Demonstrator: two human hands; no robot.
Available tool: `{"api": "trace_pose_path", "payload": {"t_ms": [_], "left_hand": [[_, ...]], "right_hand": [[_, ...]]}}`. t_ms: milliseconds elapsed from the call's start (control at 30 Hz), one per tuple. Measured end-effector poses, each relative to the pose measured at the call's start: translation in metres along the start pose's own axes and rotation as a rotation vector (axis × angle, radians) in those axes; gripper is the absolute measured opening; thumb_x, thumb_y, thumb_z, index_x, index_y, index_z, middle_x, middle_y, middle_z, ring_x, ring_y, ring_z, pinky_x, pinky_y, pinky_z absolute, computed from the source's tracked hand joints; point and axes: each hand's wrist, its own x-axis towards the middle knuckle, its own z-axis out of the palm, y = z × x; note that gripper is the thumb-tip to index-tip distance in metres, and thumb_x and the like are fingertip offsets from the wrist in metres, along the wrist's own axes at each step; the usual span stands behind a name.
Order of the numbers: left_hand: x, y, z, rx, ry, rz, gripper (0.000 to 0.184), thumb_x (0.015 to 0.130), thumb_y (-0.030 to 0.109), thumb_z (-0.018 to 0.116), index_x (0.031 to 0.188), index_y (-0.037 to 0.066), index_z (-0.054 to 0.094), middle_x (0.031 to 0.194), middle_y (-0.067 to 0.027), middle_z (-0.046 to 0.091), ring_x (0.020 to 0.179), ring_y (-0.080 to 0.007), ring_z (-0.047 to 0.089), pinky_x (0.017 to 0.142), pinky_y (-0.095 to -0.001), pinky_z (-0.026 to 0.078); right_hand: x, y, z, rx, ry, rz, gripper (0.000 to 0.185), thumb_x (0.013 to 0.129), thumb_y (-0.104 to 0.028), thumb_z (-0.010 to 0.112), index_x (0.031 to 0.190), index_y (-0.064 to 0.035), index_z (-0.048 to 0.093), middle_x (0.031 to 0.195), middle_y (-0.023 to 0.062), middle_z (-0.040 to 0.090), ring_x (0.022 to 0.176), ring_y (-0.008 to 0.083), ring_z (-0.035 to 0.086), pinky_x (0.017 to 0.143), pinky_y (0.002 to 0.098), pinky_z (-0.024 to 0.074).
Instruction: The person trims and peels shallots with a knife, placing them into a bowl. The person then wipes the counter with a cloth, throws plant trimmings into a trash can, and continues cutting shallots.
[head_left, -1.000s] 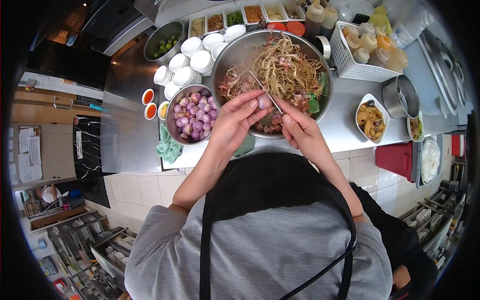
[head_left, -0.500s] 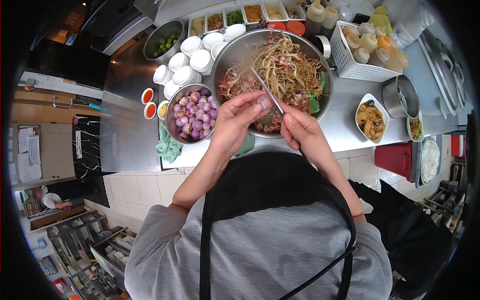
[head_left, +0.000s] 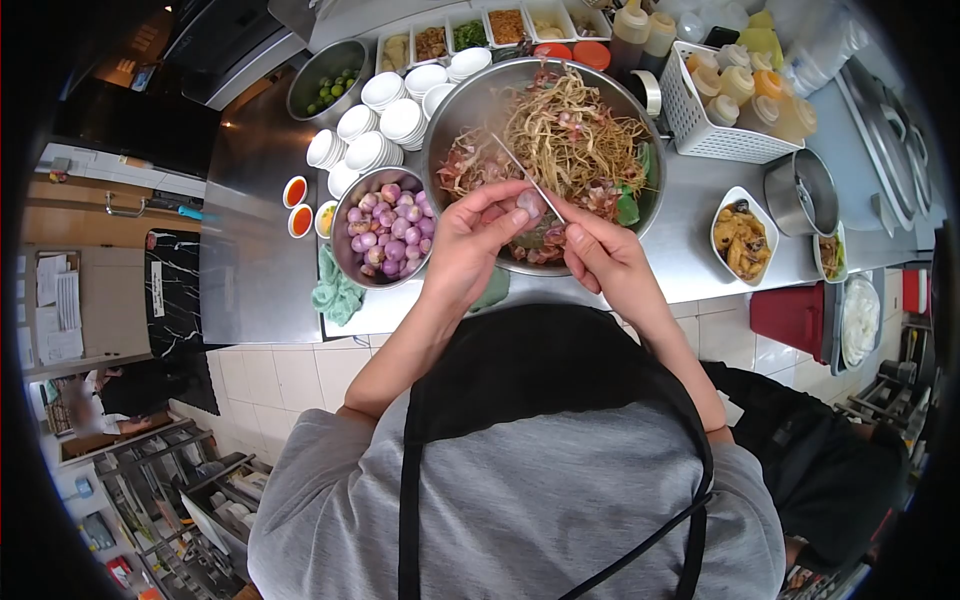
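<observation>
My left hand (head_left: 468, 238) pinches a shallot (head_left: 530, 204) between thumb and fingers. My right hand (head_left: 608, 258) is closed around a knife (head_left: 519, 167); its blade points up and to the left, and it touches or passes very near the shallot. Both hands are over the near part of a large metal bowl (head_left: 436, 190), which holds dry shallot skins and stringy root ends (head_left: 575, 125). Just left of it, a smaller metal bowl (head_left: 342, 248) is filled with purple peeled shallots (head_left: 392, 230).
Stacked white bowls (head_left: 372, 152), red sauce cups (head_left: 298, 221) and a green cloth (head_left: 337, 290) lie to the left. At right are a white basket (head_left: 735, 147) of squeeze bottles, a food dish (head_left: 743, 240) and a metal pot (head_left: 805, 190). Another person (head_left: 830, 460) is behind, right.
The knife tip has swung slightly left, and my right hand's fingers have shifted a little. The shallot stays in my left hand. People in the background have moved.
</observation>
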Motion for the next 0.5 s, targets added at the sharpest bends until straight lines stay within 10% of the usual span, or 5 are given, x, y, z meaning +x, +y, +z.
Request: {"api": "trace_pose_path", "payload": {"t_ms": [500], "left_hand": [[0.001, -0.003, 0.000, 0.029, 0.052, 0.052, 0.025, 0.078, -0.001, 0.055, 0.103, -0.001, 0.052, 0.095, -0.0070, 0.057, 0.087, -0.0120, 0.053, 0.083, -0.0280, 0.044]], "right_hand": [[0.000, 0.002, 0.011, -0.137, 0.081, -0.163, 0.035, 0.090, -0.014, 0.040, 0.125, -0.0104, 0.042, 0.061, -0.0048, 0.038, 0.052, 0.0032, 0.033, 0.045, 0.0158, 0.0285]]}}
